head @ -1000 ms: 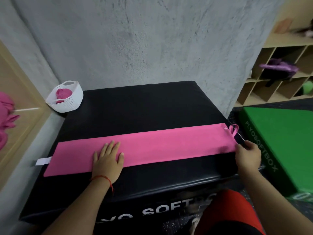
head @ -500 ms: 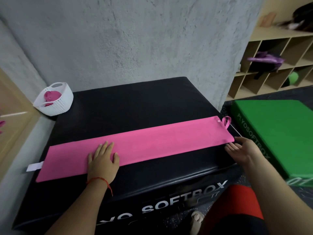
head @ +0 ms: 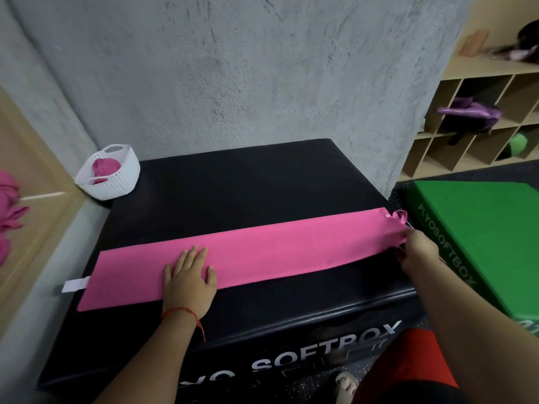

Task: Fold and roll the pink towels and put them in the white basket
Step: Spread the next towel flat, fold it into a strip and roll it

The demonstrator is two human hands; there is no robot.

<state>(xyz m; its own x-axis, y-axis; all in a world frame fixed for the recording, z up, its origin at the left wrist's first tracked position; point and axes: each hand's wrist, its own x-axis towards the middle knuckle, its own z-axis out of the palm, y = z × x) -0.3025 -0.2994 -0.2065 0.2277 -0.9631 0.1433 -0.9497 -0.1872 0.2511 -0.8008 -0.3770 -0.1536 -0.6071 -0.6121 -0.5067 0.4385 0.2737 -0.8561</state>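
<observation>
Here, black box [head: 262,193] against concrete wall [head: 262,68]; left hand [head: 189,282], fingers [head: 194,255] straight, flat on pink towel [head: 291,249]; right hand [head: 418,250] pinches end.

**Towel strip spans box top, basket at far left corner**

A folded towel [head: 262,252] lies lengthwise across the near half of a padded box [head: 248,185], running almost from its left edge to its right. The left hand [head: 189,284] rests flat on the strip left of centre. The right hand [head: 417,252] pinches its right end, just in front of a hanging loop [head: 401,215]. A tag [head: 74,285] sticks out beyond the left end. On the box's far left corner stands a basket [head: 122,185] with a rolled towel [head: 103,167] in it. A wall [head: 248,68] rises behind the box. To the right, lower down, lies a second box [head: 481,228], with cubby shelves [head: 466,141] behind it. Further towels [head: 8,211] are heaped at far left.
</observation>
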